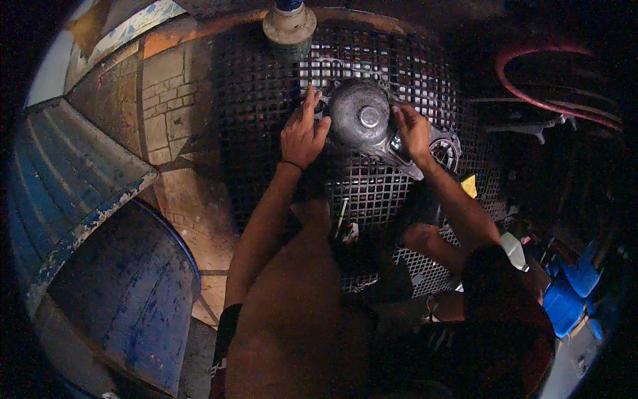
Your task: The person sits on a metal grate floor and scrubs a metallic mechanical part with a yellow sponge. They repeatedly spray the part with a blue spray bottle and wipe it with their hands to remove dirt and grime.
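Observation:
A grey metal machine housing [355,112], with a round domed part and a raised hub, lies on a dark metal grating [371,187]. My left hand [303,130] is at the left edge of the dome, its fingers extended; whether it touches the metal is hard to tell. At the dome's right side, my right hand [412,130] has its fingers bent together against the edge. Whether it grips the part or something small cannot be told. The housing's flat arm, with a ring-shaped opening [445,152], reaches to the lower right, partly behind my right wrist.
A pale flanged pipe fitting [290,25] stands at the top. A yellow piece [469,186] and a thin pale stick [342,216] lie on the grating. A translucent bottle [514,251] and blue plastic [565,304] are at the right. A red hoop [518,90] curves at the upper right.

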